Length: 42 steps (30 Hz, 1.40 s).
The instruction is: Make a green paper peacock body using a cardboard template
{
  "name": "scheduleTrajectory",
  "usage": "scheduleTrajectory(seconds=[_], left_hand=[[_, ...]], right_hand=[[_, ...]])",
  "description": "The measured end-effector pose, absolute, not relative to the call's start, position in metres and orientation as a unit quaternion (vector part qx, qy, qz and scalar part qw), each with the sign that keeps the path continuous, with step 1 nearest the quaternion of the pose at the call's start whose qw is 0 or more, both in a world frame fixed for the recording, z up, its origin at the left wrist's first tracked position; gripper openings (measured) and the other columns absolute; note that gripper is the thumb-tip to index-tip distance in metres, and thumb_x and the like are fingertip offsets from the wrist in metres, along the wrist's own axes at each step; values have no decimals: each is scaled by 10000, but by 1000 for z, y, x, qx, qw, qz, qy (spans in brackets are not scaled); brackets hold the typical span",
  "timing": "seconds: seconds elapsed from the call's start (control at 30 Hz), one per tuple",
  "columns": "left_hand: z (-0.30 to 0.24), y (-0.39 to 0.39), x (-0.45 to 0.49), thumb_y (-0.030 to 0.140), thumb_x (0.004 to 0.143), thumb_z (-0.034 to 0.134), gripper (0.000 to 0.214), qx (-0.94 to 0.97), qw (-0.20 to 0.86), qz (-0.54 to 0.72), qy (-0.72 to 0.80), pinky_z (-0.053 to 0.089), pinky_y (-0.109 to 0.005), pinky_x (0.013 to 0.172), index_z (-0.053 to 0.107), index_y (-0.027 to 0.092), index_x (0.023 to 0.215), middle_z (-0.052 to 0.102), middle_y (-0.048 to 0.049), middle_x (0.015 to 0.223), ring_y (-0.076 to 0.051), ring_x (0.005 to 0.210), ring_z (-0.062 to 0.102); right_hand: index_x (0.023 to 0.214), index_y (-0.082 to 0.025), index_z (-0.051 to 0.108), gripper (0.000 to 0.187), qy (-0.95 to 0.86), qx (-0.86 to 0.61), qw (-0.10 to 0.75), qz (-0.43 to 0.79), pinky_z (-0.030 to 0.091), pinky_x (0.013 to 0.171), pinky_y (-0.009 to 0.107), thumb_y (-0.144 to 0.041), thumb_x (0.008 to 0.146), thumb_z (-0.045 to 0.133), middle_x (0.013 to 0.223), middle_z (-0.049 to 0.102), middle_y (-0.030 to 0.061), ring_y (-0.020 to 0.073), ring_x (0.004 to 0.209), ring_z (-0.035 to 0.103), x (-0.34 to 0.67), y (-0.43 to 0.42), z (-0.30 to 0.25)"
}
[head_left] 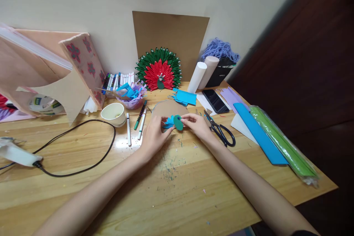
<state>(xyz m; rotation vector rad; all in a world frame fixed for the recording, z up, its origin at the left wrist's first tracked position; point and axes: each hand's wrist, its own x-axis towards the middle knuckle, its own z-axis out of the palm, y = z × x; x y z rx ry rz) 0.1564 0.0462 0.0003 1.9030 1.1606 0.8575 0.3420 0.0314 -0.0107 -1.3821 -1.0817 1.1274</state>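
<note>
both hands, left hand point(153, 135) and right hand point(198, 124), pinch the green paper piece point(178, 122).

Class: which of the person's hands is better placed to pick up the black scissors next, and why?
Probably the right hand: the black scissors lie just beside it, while the left hand is across the blue-and-green paper piece that both hands hold, farther away.

On the worktop point(177, 191), the paper piece point(177, 122) sits at centre. Cup point(114, 113) and pens point(128, 129) lie to its left, scissors point(221, 129) to its right, phone point(215, 100) behind the scissors. The cardboard sheet point(171, 37) stands rearmost.
</note>
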Motion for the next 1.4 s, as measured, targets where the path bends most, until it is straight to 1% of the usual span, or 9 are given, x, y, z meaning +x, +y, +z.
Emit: scheduleTrajectory(seconds=[0.13,0.27,0.37,0.47,0.67,0.93,1.07,1.23,1.4], left_hand=[[-7,45,155,342,755,657,361,822,215,308,429,465,-382,806,550,161,1048,562,-105,1030,-255,981,556],[-14,46,158,368,740,663,454,841,168,301,417,443,-387,855,524,140,1107,519,-115,1074,-263,1021,496],[-19,47,159,385,733,667,496,842,166,298,418,433,-394,871,505,144,1135,508,-112,1089,-263,1029,479],[-21,48,158,389,741,656,487,844,169,290,418,429,-394,873,500,153,1138,509,-107,1089,-262,1028,477],[-20,49,160,417,748,637,500,846,168,271,427,421,-396,869,501,143,1143,517,-119,1084,-270,1026,483],[-19,56,165,500,731,627,570,848,153,247,443,400,-428,856,504,166,1177,515,-121,1096,-292,1029,478],[-19,59,165,478,716,655,532,848,154,248,442,404,-416,835,538,190,1147,512,-111,1086,-285,1015,483],[-18,61,165,437,727,660,456,841,172,261,440,404,-405,838,564,208,1109,514,-94,1061,-269,1005,487],[-18,61,166,462,678,702,573,843,173,267,435,393,-415,861,539,224,1173,505,-98,1100,-282,1039,470]], right_hand=[[819,-149,659,311,-451,-582,514,440,543,645,318,-372,614,732,713,694,46,174,658,645,337,34,-19],[769,-133,660,305,-470,-606,504,396,513,616,300,-394,630,732,733,695,74,187,677,639,334,32,-24],[759,-123,672,306,-502,-632,485,337,490,627,299,-413,666,707,734,695,84,182,663,624,334,30,-23],[743,-128,679,292,-530,-655,457,286,435,560,274,-418,709,666,674,669,61,156,582,561,333,27,-22],[713,-142,654,289,-558,-662,433,251,369,516,247,-429,736,629,605,592,15,128,533,468,332,26,-23],[729,-159,627,250,-571,-661,432,226,390,552,252,-405,766,607,634,585,13,136,569,475,332,25,-30],[743,-156,629,228,-570,-661,431,231,397,556,251,-379,779,596,638,584,15,137,570,481,331,25,-28],[803,-148,657,249,-565,-663,430,237,419,586,265,-379,803,562,724,656,51,155,613,536,332,24,-25],[762,-154,647,266,-561,-666,433,234,410,572,263,-408,795,572,670,628,35,152,589,516,332,25,-27]])
